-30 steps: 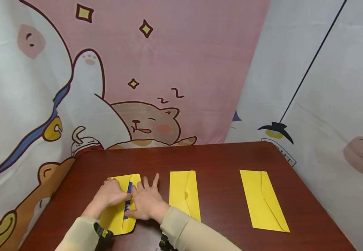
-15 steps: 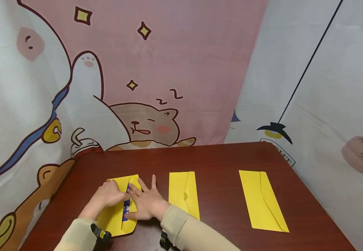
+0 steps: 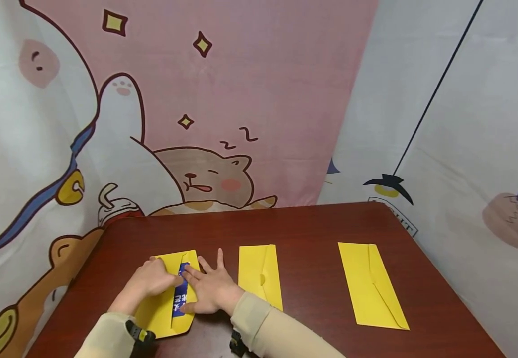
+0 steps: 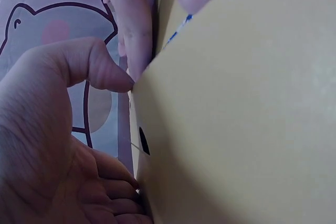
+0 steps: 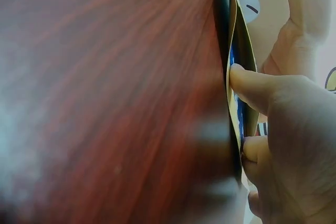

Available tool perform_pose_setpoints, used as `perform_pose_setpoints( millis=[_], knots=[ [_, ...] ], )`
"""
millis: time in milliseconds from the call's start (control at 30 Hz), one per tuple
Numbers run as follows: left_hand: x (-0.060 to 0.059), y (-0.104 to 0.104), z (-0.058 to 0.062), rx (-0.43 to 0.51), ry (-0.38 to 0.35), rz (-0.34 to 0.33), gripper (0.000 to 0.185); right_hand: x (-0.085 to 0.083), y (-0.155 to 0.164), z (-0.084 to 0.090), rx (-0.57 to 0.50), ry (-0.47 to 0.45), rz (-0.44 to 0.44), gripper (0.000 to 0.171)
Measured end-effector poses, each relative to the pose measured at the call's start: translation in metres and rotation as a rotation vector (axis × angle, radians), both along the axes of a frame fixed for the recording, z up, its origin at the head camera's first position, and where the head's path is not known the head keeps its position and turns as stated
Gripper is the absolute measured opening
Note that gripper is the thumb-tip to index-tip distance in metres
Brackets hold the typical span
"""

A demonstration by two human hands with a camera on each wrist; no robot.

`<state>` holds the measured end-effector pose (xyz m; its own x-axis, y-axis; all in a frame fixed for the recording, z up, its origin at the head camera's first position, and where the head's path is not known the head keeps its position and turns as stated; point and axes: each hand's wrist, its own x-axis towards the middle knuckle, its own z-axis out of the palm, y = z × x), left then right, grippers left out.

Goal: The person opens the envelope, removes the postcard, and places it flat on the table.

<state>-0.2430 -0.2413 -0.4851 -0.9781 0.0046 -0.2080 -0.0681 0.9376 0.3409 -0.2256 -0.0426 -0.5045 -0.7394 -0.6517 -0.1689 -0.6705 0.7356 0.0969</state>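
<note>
Cartoon-printed cloth hangs behind a dark reddish wooden counter [image 3: 312, 228], with a sleeping bear on pink in the upper middle of the head view and pale panels at the right. Three yellow envelopes lie flat on the counter in a row. The left envelope [image 3: 160, 308], in the lower left of the frame, has both hands on it; a blue card [image 3: 180, 293] with white print shows in the gap along its open flap. The left hand [image 3: 151, 279] rests on the envelope's upper part with its fingers bent, and in the left wrist view its thumb [image 4: 100, 66] presses against the paper's edge, gripping the flap. The right hand [image 3: 211, 291] lies just beside it, fingers spread and fairly straight, their tips touching the blue card and the envelope's right edge; in the right wrist view a fingertip [image 5: 247, 85] sits at the slit where the blue card shows between the yellow layers. The middle envelope [image 3: 259, 273] lies near the right hand, untouched, its flap closed. The right envelope [image 3: 370, 283] lies well apart toward the lower right of the frame. Beige sleeves [image 3: 276, 333] cover both forearms at the bottom edge.
</note>
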Motion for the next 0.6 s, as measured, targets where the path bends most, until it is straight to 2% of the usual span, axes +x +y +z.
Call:
perform_pose_setpoints(
  millis=[200,433,600],
  knots=[
    [0.0,-0.001,-0.001,0.001,0.009,0.001,0.087,0.0,0.006,-0.002,0.001,0.003,-0.014,0.09],
    [0.002,0.0,0.0,0.013,-0.008,0.007,0.095,0.004,0.014,0.003,0.0,-0.014,-0.027,0.091],
    [0.003,0.001,0.001,0.023,-0.005,0.006,0.089,0.006,0.019,0.005,-0.003,-0.013,-0.033,0.091]
  ],
)
